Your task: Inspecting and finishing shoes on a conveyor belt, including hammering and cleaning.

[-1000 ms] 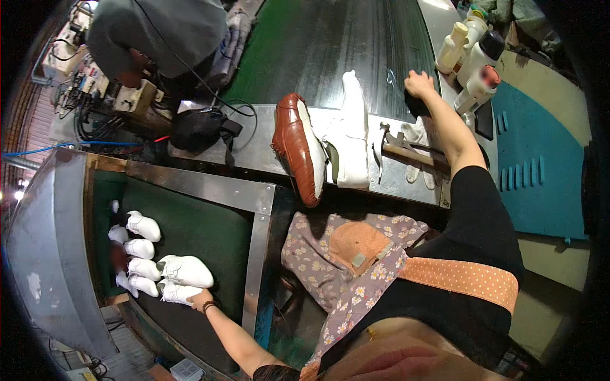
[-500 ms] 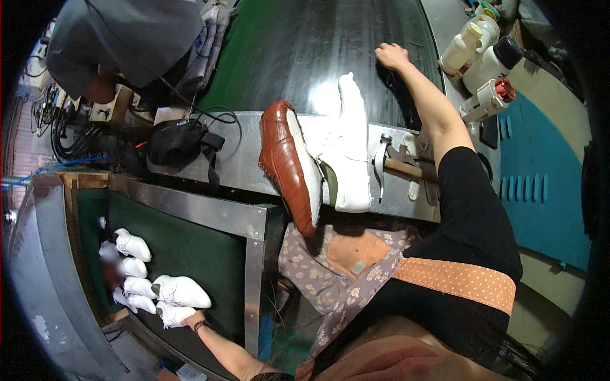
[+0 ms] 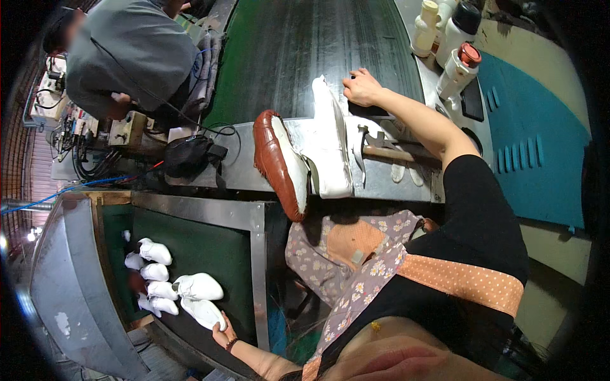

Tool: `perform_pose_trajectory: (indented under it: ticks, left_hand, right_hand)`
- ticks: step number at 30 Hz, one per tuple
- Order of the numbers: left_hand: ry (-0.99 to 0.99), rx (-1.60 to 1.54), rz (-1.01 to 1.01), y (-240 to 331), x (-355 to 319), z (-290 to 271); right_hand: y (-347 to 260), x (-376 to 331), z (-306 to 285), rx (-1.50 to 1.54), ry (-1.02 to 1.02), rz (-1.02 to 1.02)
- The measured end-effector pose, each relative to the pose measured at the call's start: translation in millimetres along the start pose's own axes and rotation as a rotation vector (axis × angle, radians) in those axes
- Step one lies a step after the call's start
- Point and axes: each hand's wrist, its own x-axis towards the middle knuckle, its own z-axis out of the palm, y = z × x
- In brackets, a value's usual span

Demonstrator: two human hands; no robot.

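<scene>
At the lower left, my left hand (image 3: 225,333) grips the end of a white shoe (image 3: 203,312), now tilted so its hollow-looking side shows. Touching it is another white shoe (image 3: 198,287). Over the dark conveyor belt (image 3: 279,57), my right hand (image 3: 362,87) has its fingers curled in; whatever may be inside them is hidden. Near that hand, a tall white shoe piece (image 3: 332,146) stands on the metal edge, leaning against a brown leather shoe (image 3: 279,165) with a pale sole side.
Several white shoes (image 3: 155,272) sit in the green-lined bin at left. A hammer (image 3: 400,153) and a curved metal tool (image 3: 362,152) lie right of the white piece. White bottles (image 3: 457,70) stand at right. A co-worker in grey (image 3: 130,54) bends over equipment.
My left hand has shifted right, turning the white shoe and drawing it outward. The right hand has come nearer and leftward over the belt. The whole view has shifted a little.
</scene>
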Motion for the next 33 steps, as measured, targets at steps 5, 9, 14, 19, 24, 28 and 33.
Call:
perform_pose_trajectory:
  ticks: [5, 9, 14, 19, 24, 28, 33]
  left_hand:
    - [-0.32, -0.501, 0.051, -5, -66, -1]
    - [-0.46, -0.372, 0.324, -60, -138, 18]
    - [-0.578, -0.346, 0.499, -107, -206, 28]
    - [-0.419, -0.067, 0.319, -155, -197, 17]
    - [-0.569, 0.063, 0.379, -188, -217, 43]
    - [-0.68, 0.344, 0.263, -191, -230, 84]
    - [-0.624, 0.842, 0.173, -247, -213, 101]
  right_hand:
    - [0, -27, -12, 0.217, 0.035, 0.042]
    - [0, -46, -20, 1.234, 0.174, -0.066]
    - [-67, -130, -108, 2.195, -0.102, -0.106]
    - [-124, -173, -137, 2.492, -0.313, -0.238]
    - [-144, -192, -127, 2.597, -0.517, -0.3]
    - [-153, -205, -134, 2.632, -0.518, -0.332]
    - [-150, -203, -128, 2.626, -0.503, -0.233]
